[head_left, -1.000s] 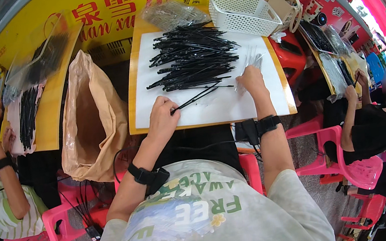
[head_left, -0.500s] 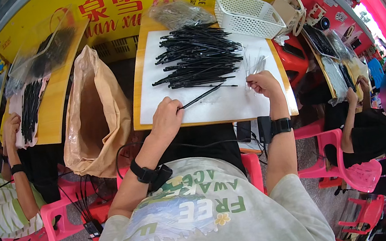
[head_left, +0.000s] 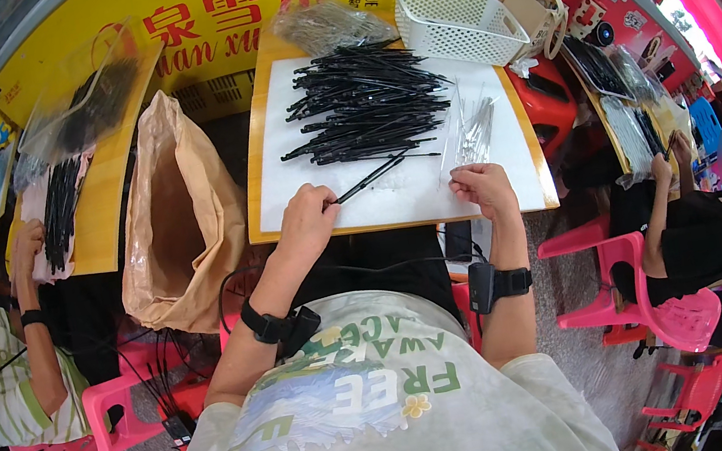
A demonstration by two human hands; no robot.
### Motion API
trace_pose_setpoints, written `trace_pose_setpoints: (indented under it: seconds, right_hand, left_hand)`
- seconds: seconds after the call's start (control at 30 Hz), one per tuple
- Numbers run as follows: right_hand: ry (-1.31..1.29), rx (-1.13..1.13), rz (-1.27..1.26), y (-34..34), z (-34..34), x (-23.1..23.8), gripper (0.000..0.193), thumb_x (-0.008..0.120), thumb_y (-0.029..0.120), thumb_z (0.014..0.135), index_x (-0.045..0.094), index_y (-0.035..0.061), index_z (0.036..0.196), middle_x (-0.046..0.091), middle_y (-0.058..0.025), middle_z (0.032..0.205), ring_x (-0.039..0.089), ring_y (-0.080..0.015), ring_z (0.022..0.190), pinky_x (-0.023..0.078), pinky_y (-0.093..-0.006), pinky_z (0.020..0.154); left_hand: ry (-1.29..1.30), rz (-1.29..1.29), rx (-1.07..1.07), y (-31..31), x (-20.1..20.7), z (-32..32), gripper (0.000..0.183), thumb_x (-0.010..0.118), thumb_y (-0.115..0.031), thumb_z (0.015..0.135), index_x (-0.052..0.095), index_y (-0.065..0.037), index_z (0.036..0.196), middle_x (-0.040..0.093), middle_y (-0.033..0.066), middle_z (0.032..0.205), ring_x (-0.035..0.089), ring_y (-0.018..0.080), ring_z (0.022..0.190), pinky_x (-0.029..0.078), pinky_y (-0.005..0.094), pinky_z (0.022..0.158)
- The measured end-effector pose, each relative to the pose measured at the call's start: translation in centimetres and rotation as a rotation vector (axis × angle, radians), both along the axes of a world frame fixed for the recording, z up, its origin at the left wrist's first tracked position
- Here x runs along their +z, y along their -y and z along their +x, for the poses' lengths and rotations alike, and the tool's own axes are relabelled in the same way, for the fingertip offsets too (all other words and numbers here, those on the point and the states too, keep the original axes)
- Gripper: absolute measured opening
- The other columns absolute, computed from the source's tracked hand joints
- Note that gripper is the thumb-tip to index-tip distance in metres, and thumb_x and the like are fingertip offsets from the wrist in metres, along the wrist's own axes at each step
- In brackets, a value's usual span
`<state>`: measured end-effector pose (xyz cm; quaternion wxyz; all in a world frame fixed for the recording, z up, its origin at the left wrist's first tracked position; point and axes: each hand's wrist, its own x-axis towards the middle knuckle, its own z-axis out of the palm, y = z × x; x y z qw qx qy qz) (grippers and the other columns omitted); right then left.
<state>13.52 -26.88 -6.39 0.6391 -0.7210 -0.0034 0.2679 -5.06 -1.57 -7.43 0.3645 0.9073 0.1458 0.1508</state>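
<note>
My left hand is closed on the near end of a slim black stick, pen-like, which slants up to the right over the white sheet. Just beyond it lies a big heap of similar black sticks. At the sheet's right side, several clear thin plastic sleeves lie in a loose bunch. My right hand is near their lower end, thumb and fingers pinched together. A faint, see-through sleeve seems to rise from those fingertips; its edges are hard to make out.
The white sheet covers a wooden tabletop. Behind the heap are a clear plastic bag and a white perforated basket. A brown paper sack stands open at the left. People work at tables on both sides.
My right hand has moved down and slightly left, away from the bunch of sleeves, which now shows more fully. My left hand still holds the black stick, its angle a little steeper.
</note>
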Motion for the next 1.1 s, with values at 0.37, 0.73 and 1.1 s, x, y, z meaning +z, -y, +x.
trace_pose_setpoints:
  seconds: [0.37, 0.73, 1.1]
  right_hand:
    - [0.171, 0.008, 0.422, -5.4, -4.2, 4.3, 0.011, 0.062, 0.005, 0.083, 0.062, -0.0006, 0.092, 0.066, -0.0104, 0.08, 0.063, -0.0122, 0.066, 0.05, -0.0197, 0.058]
    - [0.035, 0.242, 0.439, -8.9, -8.2, 1.1, 0.013, 0.064, 0.01, 0.084, 0.063, 0.0034, 0.094, 0.065, -0.0031, 0.085, 0.06, -0.0086, 0.076, 0.046, -0.0205, 0.066]
    - [0.069, 0.159, 0.336, -8.1, -7.3, 0.6, 0.013, 0.066, 0.012, 0.083, 0.065, 0.0035, 0.093, 0.064, -0.0007, 0.083, 0.059, -0.007, 0.077, 0.045, -0.0204, 0.066]
  left_hand:
    - [-0.118, -0.481, 0.039, -1.8, -1.1, -0.6, 0.014, 0.063, -0.004, 0.079, 0.063, 0.004, 0.09, 0.062, 0.0101, 0.082, 0.063, 0.0183, 0.072, 0.052, 0.0281, 0.067]
    - [-0.106, -1.345, -0.001, -0.7, 1.8, -1.3, 0.019, 0.065, -0.005, 0.083, 0.059, 0.0, 0.1, 0.063, 0.0068, 0.086, 0.063, 0.0147, 0.075, 0.054, 0.0287, 0.071]
    - [-0.024, -0.484, -0.005, 1.3, 2.1, -1.1, 0.019, 0.069, -0.006, 0.077, 0.069, -0.002, 0.096, 0.064, 0.0085, 0.082, 0.062, 0.0142, 0.075, 0.051, 0.0256, 0.07]
